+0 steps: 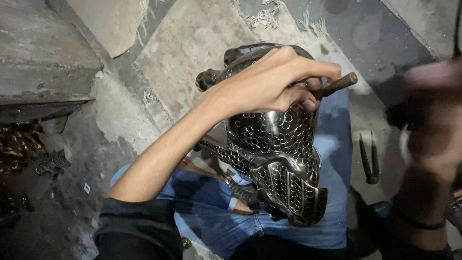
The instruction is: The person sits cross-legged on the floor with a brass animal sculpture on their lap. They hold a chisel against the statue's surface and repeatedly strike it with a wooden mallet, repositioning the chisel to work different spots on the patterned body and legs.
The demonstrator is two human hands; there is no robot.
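Engraved dark metal figure [276, 139] is supported on the lap, long axis running near to far. Left hand [274, 82] is rested on its far end, fingers closed around a slim chisel [337, 85] angled rightward. Right hand [428, 120] is blurred at right; its grip cannot be determined.

Floor [72, 202]: rough, stained concrete, dimly lit. Worn cloth sheets [192, 53] with frayed edges cover part of it. A concrete ledge [38, 62] stands at upper left, with dark metal pieces [19, 144] beneath.
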